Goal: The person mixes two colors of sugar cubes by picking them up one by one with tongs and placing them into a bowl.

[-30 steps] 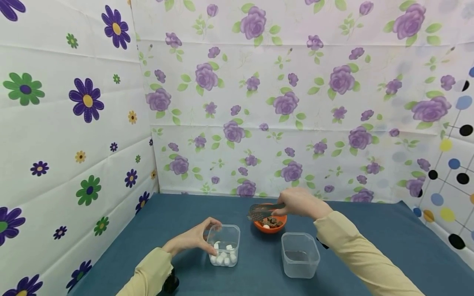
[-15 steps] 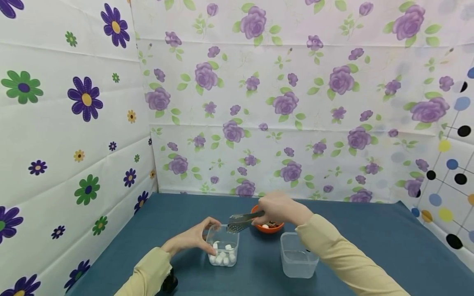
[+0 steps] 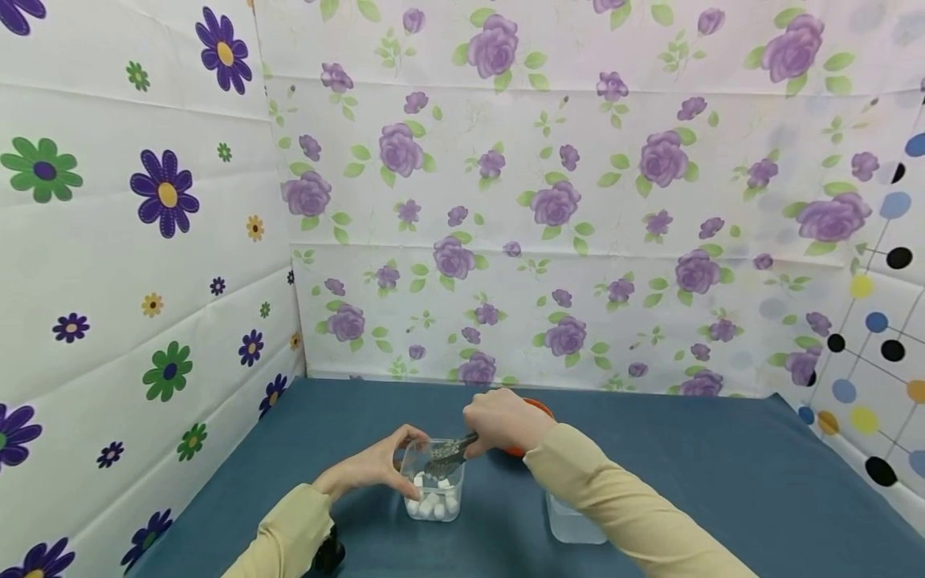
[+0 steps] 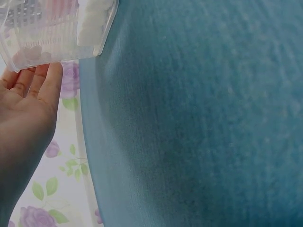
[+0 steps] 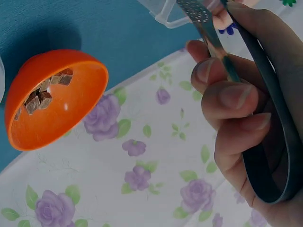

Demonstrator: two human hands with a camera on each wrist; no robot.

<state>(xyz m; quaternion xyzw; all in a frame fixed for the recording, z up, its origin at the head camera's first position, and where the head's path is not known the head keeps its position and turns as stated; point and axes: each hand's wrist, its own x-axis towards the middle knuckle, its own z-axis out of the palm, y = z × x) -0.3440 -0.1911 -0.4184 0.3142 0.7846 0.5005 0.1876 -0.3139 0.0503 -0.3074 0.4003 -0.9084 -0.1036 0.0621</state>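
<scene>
My left hand [image 3: 372, 470] grips a clear plastic container [image 3: 457, 475] by its left side, thumb in front and fingers behind. Several small white cubes [image 3: 432, 507] lie in its bottom. My right hand [image 3: 506, 419] holds metal tongs [image 5: 272, 94] with perforated ends and a dark handle, fingers curled round both arms. In the head view the tong ends reach down into the container, over the cubes; I cannot tell whether they pinch a piece. Right behind the right hand stands an orange bowl [image 5: 80, 109], partly hidden in the head view, with brown chunks [image 5: 40, 100] inside.
A second clear container [image 3: 574, 526] stands on the blue tablecloth [image 3: 376, 554] to the right, mostly covered by the right forearm [image 3: 614, 498]. Flowered cloth walls [image 3: 448, 321] enclose the table at the back and sides.
The right hand has carried the tongs leftward from over the orange bowl and lowered their ends into the container of white cubes. The left hand keeps its hold on that container.
</scene>
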